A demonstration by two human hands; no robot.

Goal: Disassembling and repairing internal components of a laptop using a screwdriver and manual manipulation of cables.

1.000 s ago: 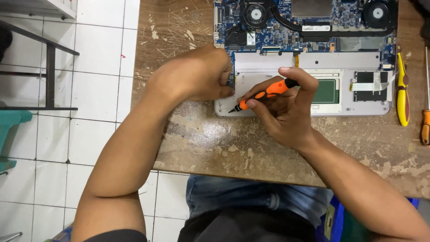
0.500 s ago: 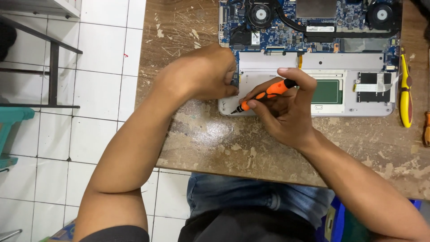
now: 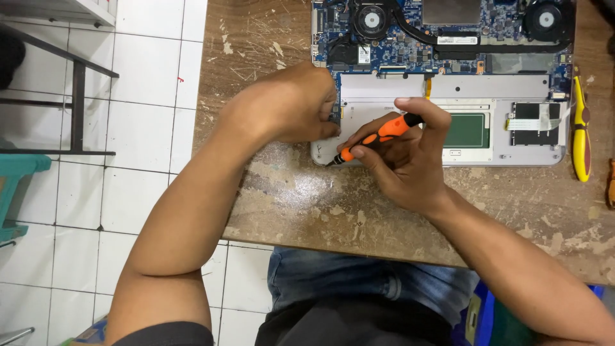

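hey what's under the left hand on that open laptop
The left hand rests on the open laptop's near-left corner, covering it. A small dark part peeks out by the fingers. The orange screwdriver, held in the right hand, points there. The rest is hidden.

Floor (image 3: 83, 211) was white square tiles w/ dark grout, lit evenly. Table (image 3: 307, 211) was worn brown wood, scratched & patchy w/ pale scuffs, its left edge running down over the tiles. At left stood a dark metal frame (image 3: 78, 96), legs on the tiles, w/ a white shelf (image 3: 64, 9) at top left. A teal seat (image 3: 16, 186) poked in at the left edge, below the frame.
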